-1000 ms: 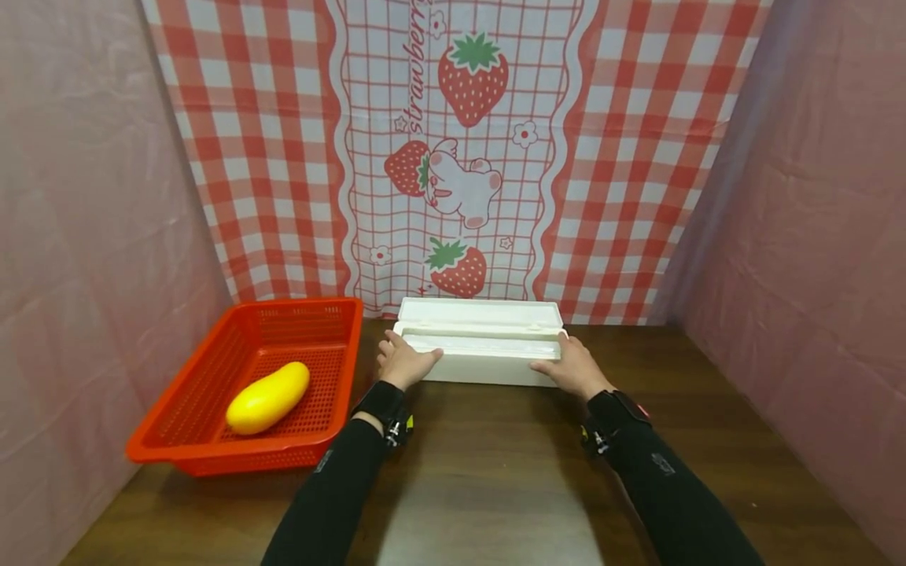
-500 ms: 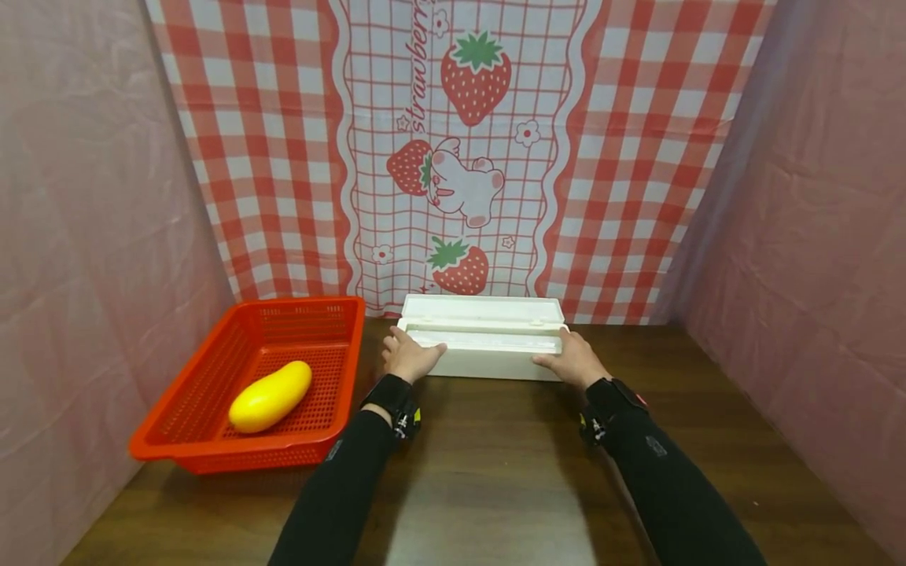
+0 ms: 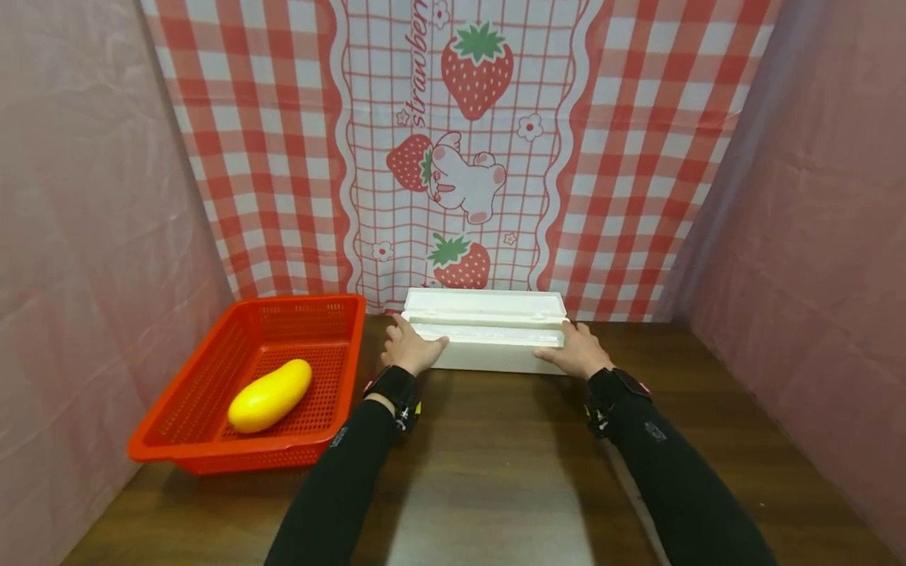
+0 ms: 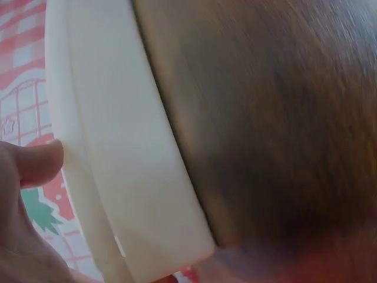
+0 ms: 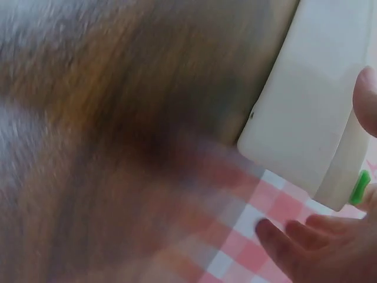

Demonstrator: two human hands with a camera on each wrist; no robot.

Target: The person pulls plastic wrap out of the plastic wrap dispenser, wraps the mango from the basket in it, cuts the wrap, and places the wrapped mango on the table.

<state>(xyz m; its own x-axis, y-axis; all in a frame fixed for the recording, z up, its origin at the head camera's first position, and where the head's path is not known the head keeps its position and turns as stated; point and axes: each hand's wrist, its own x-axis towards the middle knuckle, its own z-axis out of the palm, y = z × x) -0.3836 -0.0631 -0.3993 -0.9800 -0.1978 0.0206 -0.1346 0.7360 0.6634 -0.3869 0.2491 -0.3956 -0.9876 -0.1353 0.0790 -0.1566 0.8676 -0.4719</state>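
I had both hands on the white box (image 3: 487, 339), which sat at the back of the wooden table (image 3: 495, 472), just right of the red basket (image 3: 212, 448). My left hand (image 3: 408, 350) gripped the box's left end, thumb laid along its front top edge and fingers wrapped round the end. My right hand (image 3: 576, 352) held the right end likewise, thumb on top, fingers curled round the side. A yellow mango (image 3: 270, 396) lay in the basket, well apart from the box.
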